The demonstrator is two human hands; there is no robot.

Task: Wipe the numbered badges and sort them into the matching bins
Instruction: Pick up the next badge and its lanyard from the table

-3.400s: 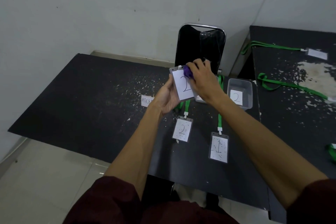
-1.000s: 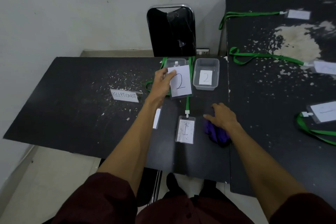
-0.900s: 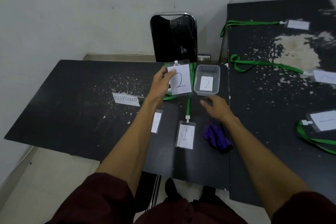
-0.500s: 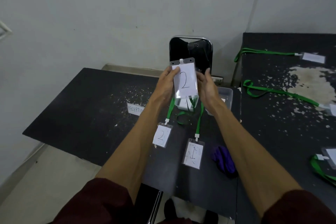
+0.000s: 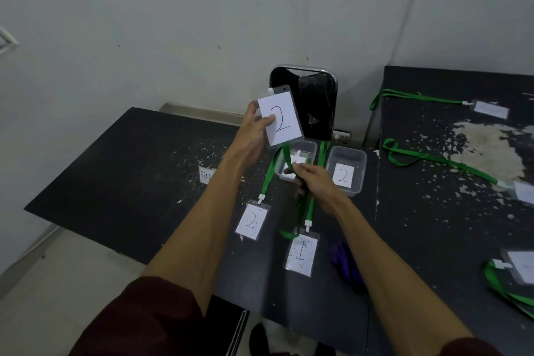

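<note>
A scuffed black table [image 5: 138, 170] stands against a pale wall. Above the bin marked 2 [image 5: 346, 170], up and to its left, the left hand [image 5: 254, 136] pinches the lifted badge numbered 2 [image 5: 281, 118]. The right hand [image 5: 313, 185], just left of that bin, is closed around the badge's green lanyard [image 5: 289, 159]. The purple cloth [image 5: 346, 266] lies nearer the person than the bin.
</note>
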